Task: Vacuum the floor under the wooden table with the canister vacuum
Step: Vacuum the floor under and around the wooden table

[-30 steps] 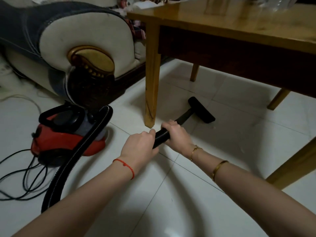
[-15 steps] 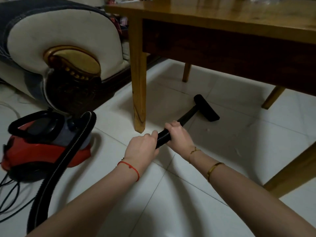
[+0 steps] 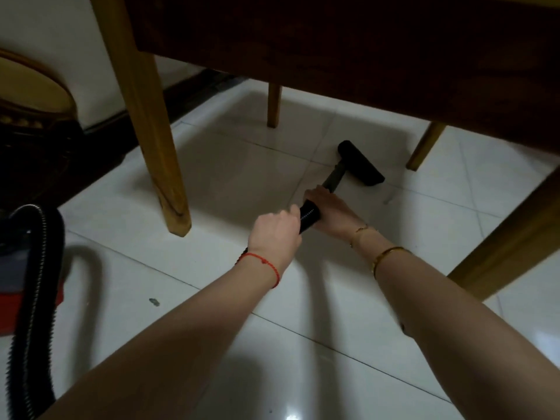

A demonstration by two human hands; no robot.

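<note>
Both my left hand (image 3: pixel 274 234) and right hand (image 3: pixel 328 207) stay wrapped tight around the wand (image 3: pixel 309 218). I've pushed the nozzle (image 3: pixel 360 163) deeper under the wooden table (image 3: pixel 333 40), so far-side floor (image 3: pixel 242 165) is getting covered.

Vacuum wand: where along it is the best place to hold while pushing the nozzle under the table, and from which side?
Grip the ribbed black hose cuff at the wand's near end, coming from above and behind. The wand slopes down to the floor nozzle, so only that end clears the table apron. The left hand and right hand both hold there.
</note>
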